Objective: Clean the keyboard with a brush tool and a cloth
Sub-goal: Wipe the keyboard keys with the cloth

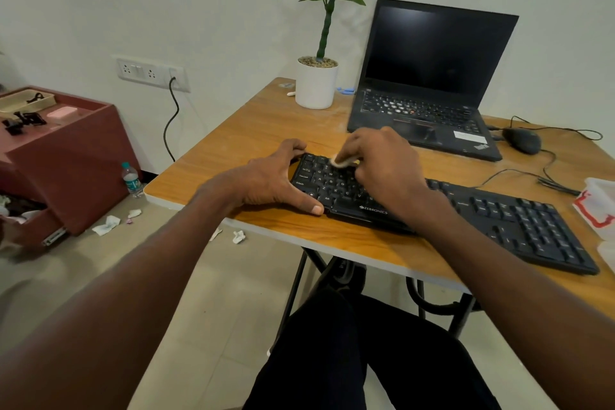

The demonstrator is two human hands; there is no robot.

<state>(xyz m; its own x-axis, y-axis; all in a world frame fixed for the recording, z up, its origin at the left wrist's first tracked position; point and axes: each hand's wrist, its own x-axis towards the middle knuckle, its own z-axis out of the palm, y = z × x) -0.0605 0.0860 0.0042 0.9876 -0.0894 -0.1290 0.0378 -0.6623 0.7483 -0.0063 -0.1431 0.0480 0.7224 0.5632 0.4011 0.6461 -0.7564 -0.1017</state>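
Observation:
A black keyboard (499, 220) lies slantwise on the wooden table (266, 130). My left hand (273, 176) grips the keyboard's left end, fingers over the far edge and thumb along the near edge. My right hand (382, 166) is over the left-hand keys and pinches a small white cloth (342, 161) against the upper key rows. No brush tool can be made out.
An open black laptop (429, 76) stands behind the keyboard, with a wired mouse (522, 140) to its right. A potted plant (316, 83) sits at the table's back. A white plastic container (599, 206) is at the right edge. Crumpled tissues (106, 225) and a water bottle (132, 180) lie on the floor.

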